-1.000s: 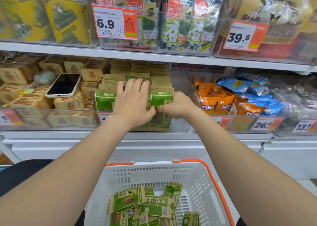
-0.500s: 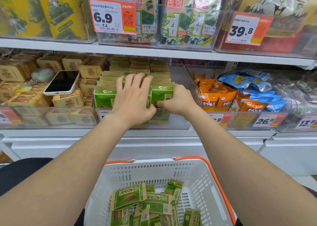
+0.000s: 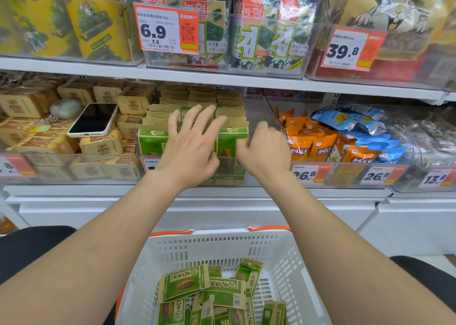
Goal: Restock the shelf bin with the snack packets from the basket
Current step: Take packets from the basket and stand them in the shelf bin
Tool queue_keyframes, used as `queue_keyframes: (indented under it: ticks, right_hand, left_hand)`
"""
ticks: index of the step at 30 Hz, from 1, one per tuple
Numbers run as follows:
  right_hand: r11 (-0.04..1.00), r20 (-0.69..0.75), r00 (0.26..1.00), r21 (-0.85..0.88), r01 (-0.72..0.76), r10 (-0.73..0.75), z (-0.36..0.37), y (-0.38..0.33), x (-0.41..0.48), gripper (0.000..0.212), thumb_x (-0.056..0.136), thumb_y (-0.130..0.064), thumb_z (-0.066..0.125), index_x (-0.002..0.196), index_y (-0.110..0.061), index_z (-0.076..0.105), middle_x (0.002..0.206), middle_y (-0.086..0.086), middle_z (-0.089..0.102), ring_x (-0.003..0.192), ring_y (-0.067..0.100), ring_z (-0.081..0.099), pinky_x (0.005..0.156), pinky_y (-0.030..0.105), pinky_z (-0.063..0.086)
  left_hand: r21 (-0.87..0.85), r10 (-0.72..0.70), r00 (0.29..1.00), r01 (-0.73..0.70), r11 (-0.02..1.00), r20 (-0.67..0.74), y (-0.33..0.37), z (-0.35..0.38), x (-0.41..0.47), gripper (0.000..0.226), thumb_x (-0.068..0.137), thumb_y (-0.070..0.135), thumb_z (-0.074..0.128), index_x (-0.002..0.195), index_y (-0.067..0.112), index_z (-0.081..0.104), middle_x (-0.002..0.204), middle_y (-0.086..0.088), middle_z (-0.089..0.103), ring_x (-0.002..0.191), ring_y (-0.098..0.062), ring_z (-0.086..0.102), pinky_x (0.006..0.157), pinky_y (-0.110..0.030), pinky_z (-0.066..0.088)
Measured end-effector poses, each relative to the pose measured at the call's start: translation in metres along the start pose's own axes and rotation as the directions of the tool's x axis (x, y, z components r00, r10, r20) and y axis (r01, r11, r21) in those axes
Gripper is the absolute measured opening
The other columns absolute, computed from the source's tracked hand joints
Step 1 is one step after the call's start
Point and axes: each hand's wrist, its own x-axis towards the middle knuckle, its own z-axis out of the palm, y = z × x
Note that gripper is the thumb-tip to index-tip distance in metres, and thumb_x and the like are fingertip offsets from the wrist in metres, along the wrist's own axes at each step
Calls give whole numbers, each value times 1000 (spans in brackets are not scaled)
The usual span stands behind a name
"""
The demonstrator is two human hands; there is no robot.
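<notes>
- A white basket (image 3: 291, 270) with orange handles sits at the bottom centre of the frame, below the two bare forearms
- Loose green snack packets (image 3: 183, 282) lie in a jumble on the basket floor, some flat and some on edge
- The left hand (image 3: 190, 146) is in the middle of the frame, palm forward, fingers straight and spread, gripping nothing; it lies against the standing packets in the bin, with the thumb low by the front row
- The right hand (image 3: 265, 149) is just to the right of it, fingers curled inward next to the right edge of a front packet; I cannot tell whether it pinches that packet or only touches it
- The clear shelf bin (image 3: 257, 114) stands on the middle shelf behind both hands and holds rows of upright green packets (image 3: 230, 139), packed from the front wall to the back
- Left of the bin, a phone (image 3: 93, 119) lies screen up on tan wrapped snacks (image 3: 102, 145)
- Right of the bin, orange packets (image 3: 311, 146) and blue packets (image 3: 357, 119) fill the next bin
- On the upper shelf at the top of the frame are seaweed packs (image 3: 269, 33), yellow packs (image 3: 96, 28) at upper left, and orange price tags reading 6.9 (image 3: 167, 29) and 39.8 (image 3: 350, 49)
</notes>
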Motion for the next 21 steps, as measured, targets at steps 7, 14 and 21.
queue_keyframes:
  ticks: [7,14,21]
  right_hand:
    - [913,115,916,-97,396,-385,-7,0,-41,12,91,-26,54,98,-17,49,90,5,60,78,34,62,61,37,41]
    - [754,809,538,-198,627,-235,16,28,-100,5,96,-16,52,96,-15,57,88,3,49,74,25,55,60,34,40]
    - [775,913,400,-195,600,-80,51,33,-142,22,98,-13,57,80,-17,45,83,0,46,85,22,54,69,37,46]
  left_hand:
    - [-35,183,968,-192,981,-171,7,-5,-11,10,86,20,55,92,13,58,87,-6,57,80,-32,52,71,-45,40]
    - [-136,201,659,-149,979,725,28,37,-45,24,99,35,52,119,29,64,109,-1,67,99,-31,66,77,-40,56]
    - [-96,137,448,-113,989,883,61,106,-102,22,97,14,52,109,16,71,104,-5,69,88,-30,67,75,-38,56]
